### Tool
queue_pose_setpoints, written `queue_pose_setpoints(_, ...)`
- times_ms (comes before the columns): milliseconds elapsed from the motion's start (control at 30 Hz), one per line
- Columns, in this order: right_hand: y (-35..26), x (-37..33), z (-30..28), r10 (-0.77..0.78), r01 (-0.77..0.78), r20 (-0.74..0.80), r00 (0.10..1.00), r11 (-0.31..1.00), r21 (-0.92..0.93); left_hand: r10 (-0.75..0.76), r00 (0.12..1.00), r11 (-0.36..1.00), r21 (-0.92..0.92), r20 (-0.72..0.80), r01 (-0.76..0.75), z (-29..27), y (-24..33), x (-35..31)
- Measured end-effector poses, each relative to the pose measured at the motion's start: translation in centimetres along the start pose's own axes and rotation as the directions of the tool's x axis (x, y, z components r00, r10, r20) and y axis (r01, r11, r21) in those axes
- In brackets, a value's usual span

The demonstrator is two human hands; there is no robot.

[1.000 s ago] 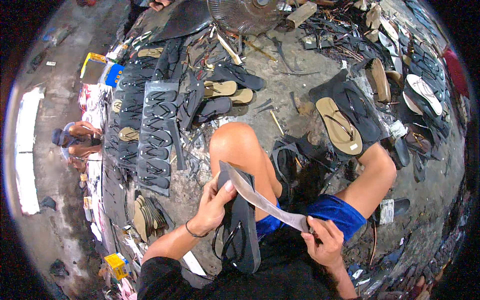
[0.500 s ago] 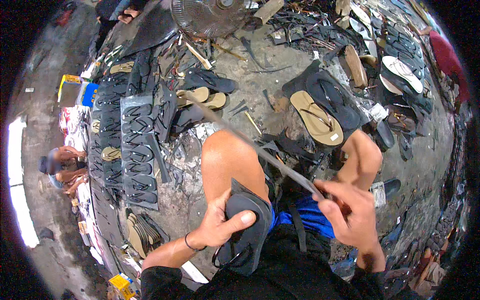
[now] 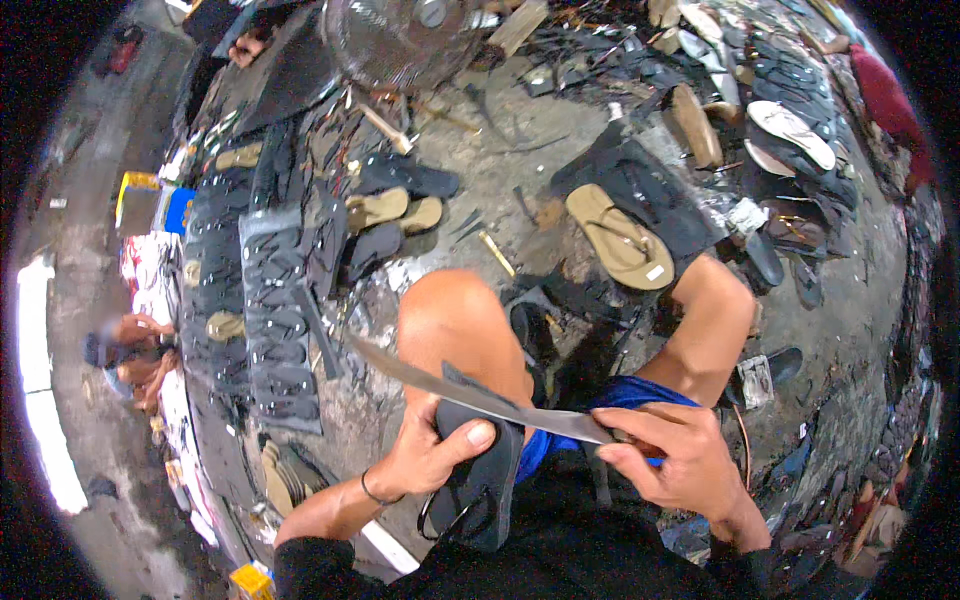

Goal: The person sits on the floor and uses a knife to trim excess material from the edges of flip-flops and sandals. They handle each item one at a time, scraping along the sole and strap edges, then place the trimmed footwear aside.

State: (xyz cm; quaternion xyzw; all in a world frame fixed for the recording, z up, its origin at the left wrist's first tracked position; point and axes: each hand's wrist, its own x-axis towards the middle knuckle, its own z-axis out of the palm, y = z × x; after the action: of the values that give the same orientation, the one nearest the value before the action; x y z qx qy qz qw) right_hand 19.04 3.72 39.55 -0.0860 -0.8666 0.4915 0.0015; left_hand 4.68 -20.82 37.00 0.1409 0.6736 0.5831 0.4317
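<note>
My left hand [image 3: 437,450] is closed round a black flip-flop [image 3: 478,490], thumb on top of its sole, held beside my bare knee. A pointed strip of black material stands up at the sole's far end. In my right hand [image 3: 672,455] is a long knife [image 3: 480,397], its blade slanting to the left across the far end of the flip-flop. The knife's handle is mostly hidden under my fingers. Ahead, a tan flip-flop [image 3: 618,240] lies against a stack of black sheet pieces [image 3: 650,185].
Rows of black flip-flops [image 3: 275,330] line the left side. A fan [image 3: 405,35] stands at the far edge, and a wooden block [image 3: 695,125] lies ahead to the right. White flip-flops [image 3: 790,135] sit at the far right. Another person [image 3: 140,355] is at the far left.
The knife has swung down and toward me, from slanting over my knee to lying across the far end of the flip-flop. My left hand keeps its hold; the view has shifted slightly.
</note>
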Motion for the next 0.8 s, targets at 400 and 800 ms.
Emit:
queue_pose_setpoints(400,3.7,0.5,0.8,0.419,-0.135,-0.194,0.887,0.637,0.759,0.341,0.703,0.931,0.121,-0.624,-0.344,-1.3,0.6,6.2)
queue_pose_setpoints(800,2.9,-0.6,5.6,0.203,0.001,-0.526,0.826,0.932,0.362,-0.042,0.991,0.702,-0.710,-0.130,-0.064,10.1,-1.8,4.7)
